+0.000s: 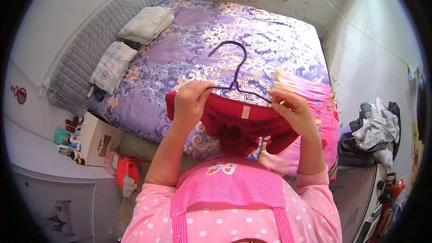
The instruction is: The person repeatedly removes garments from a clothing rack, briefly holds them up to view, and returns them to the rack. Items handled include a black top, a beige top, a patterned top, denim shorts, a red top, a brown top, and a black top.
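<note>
A dark red garment hangs over a dark wire clothes hanger, held up above the bed. My left hand pinches the hanger's left arm and the garment's edge between thumb and fingers. On the other side, my right hand grips the hanger's right arm together with the cloth. The hook points up and curls to the left. A pale label shows inside the garment's upper edge, and its lower part bunches in front of the pink checked apron.
Beneath the hands lies a bed with a purple patterned cover. Folded bedding rests near the grey headboard. A pink cloth covers the bed's right corner. Piled clothes are at right, a red stool at lower left.
</note>
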The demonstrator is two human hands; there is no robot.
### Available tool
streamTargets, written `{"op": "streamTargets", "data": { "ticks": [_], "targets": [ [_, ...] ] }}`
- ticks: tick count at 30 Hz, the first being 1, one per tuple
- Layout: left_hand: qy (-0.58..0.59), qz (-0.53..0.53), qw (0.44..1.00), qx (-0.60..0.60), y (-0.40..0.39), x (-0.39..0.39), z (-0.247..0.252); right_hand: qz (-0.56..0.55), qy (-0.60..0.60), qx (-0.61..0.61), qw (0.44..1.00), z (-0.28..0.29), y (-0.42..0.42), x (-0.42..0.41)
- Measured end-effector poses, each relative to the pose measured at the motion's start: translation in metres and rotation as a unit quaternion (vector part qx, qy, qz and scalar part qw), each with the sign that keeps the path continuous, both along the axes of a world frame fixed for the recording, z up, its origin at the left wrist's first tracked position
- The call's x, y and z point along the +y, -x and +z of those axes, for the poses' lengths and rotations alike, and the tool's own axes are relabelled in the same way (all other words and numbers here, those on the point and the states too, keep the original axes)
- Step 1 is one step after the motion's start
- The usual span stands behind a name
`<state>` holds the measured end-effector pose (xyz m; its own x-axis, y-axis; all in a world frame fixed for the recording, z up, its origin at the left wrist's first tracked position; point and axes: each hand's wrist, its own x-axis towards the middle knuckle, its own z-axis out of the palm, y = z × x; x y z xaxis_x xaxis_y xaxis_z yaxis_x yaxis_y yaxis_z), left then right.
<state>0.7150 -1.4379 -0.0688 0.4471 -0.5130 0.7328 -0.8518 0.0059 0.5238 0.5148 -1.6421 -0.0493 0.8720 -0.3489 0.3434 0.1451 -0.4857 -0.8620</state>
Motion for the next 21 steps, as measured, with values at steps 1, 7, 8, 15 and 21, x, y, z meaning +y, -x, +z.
{"op": "streamTargets", "data": {
  "ticks": [1, 7, 8, 15, 21],
  "targets": [
    [0.002, 0.007, 1.000, 0.018, -0.001, 0.003, -0.001, -0.001, 0.022, -0.011, 1.000, -0.001, 0.005, -0.006],
    [0.037, 0.029, 0.991, 0.128, -0.007, 0.019, -0.006, -0.065, 0.069, -0.010, 0.995, -0.013, 0.029, -0.027],
    [0.037, 0.031, 0.991, 0.122, -0.007, 0.020, -0.006, -0.056, 0.100, -0.023, 0.993, -0.013, 0.028, -0.026],
    [0.064, 0.047, 0.995, 0.055, -0.008, 0.026, -0.004, -0.071, 0.109, -0.031, 0.991, -0.013, 0.023, -0.016],
    [0.097, 0.057, 0.992, 0.064, -0.005, 0.040, -0.003, -0.069, 0.133, -0.051, 0.987, -0.018, 0.030, -0.012]
  ]
}}
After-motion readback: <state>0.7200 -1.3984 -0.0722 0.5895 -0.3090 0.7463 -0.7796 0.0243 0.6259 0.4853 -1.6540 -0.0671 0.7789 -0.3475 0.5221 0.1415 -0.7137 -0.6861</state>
